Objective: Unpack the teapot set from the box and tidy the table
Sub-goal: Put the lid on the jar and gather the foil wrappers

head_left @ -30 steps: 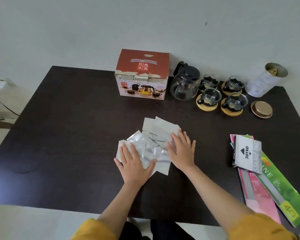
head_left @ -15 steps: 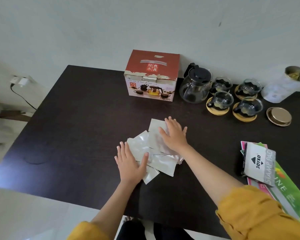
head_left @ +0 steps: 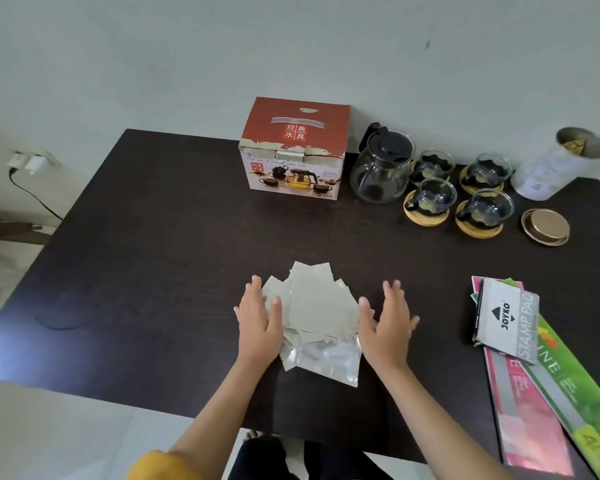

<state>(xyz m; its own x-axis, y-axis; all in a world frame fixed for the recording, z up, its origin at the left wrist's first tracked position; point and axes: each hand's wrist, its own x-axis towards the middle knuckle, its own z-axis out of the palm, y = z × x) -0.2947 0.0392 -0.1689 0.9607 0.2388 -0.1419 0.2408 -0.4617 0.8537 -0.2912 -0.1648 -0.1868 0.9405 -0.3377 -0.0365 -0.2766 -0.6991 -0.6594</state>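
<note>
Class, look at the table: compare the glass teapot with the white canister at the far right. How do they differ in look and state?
The glass teapot is clear and rounded; the white canister is opaque and cylindrical. The teapot wears its black lid; the canister is open, its gold lid lying on the table in front of it. The teapot has a black handle; the canister shows none. Both stand at the table's far edge, untouched by either hand.

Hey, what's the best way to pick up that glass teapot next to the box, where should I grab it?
Take the glass teapot by its black handle, which sticks out at the back left, toward the box. Come in from above on that side: the cups crowd its right, and the round glass belly would probably be slippery to hold.
</note>
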